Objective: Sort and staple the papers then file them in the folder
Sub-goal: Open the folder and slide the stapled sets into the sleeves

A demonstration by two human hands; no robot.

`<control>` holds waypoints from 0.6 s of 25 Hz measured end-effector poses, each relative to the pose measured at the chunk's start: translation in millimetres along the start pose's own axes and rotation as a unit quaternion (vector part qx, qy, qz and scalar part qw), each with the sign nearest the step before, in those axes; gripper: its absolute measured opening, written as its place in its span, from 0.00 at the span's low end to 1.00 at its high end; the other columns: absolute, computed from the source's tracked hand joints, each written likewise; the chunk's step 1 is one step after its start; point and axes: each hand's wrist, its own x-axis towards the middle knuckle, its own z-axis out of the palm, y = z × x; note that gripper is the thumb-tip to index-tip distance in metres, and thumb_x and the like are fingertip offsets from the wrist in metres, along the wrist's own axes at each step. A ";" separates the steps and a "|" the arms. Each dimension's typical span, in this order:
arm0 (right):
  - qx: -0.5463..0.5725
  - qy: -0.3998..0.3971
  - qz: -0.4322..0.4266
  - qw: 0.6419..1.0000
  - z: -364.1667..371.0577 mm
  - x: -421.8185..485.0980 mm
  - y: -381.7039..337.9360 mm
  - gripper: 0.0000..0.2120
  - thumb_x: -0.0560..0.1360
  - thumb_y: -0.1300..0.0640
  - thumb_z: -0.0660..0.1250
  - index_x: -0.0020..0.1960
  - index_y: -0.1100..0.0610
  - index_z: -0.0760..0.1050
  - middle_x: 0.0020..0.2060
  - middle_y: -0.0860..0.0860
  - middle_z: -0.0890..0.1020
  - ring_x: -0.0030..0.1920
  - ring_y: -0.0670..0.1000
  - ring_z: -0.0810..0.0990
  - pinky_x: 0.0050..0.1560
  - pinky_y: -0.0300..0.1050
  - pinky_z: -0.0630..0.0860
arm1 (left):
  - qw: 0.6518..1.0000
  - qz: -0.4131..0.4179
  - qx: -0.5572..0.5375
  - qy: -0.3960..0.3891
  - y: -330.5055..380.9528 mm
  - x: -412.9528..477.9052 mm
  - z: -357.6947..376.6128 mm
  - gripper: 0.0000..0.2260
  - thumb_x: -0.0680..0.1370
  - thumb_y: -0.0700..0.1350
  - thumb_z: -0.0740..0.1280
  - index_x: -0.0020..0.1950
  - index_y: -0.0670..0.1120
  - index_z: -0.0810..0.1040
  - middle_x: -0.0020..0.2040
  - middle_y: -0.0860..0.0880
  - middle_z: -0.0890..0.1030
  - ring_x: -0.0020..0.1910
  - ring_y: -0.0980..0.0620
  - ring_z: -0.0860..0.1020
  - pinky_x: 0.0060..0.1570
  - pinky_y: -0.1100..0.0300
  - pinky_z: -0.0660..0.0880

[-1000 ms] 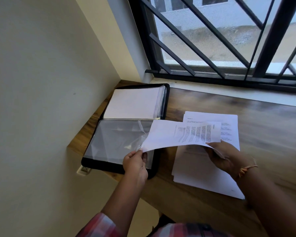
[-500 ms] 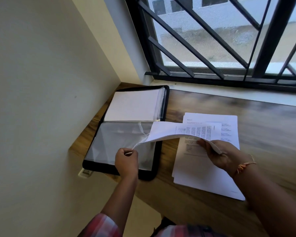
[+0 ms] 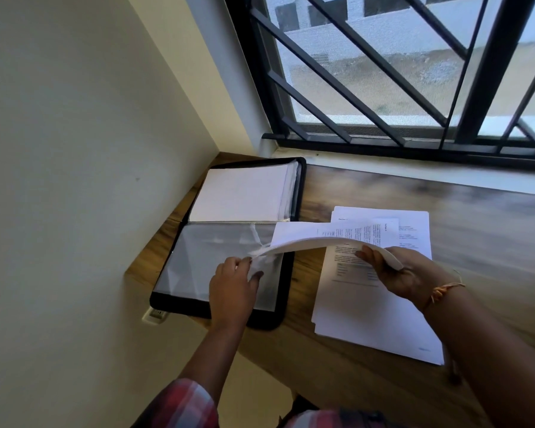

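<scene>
Grips the papers by their right end in the right hand, fingers curled beneath and clamped on the edge, so that the sheaf arches and its free end dips down to the left fingertips. Pinches, with the left hand, the loose lip of the clear sleeve in the near half of the folder, thumb and forefinger closed on the film and lifting it just where the leading paper edge arrives. Done, by the look of it, to hold the mouth open and feed the sheaf in sideways. Reads as the filing step, with the edge at the mouth and not yet inside. Stapled or not: corner too blurred to tell. Beyond the left fingers, in the far half of the folder, filed pages lying flat under plastic. Beneath and just past the right fingers, a stack of loose sheets on the wooden desk, print upward, probably awaiting the same treatment. In the way: limp film, apt to sag shut once released, and the folder's raised black rim, lying between the right fingers and the sleeve mouth. Left of the left fingers, a wall close by, leaving little room that side. Far beyond both sets of fingers, a window grille.
</scene>
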 end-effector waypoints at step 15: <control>-0.286 0.097 -0.102 0.948 3.9 -0.2 2.2 0.12 0.80 0.71 0.60 0.60 0.62 0.76 0.48 0.59 0.82 0.47 0.57 0.82 0.42 0.47 0.83 | 0.926 -0.275 -0.255 -0.049 27.2 -10.7 -6.6 0.09 0.81 0.44 0.66 0.59 0.49 0.82 0.53 0.53 0.82 0.52 0.50 0.80 0.46 0.61 0.72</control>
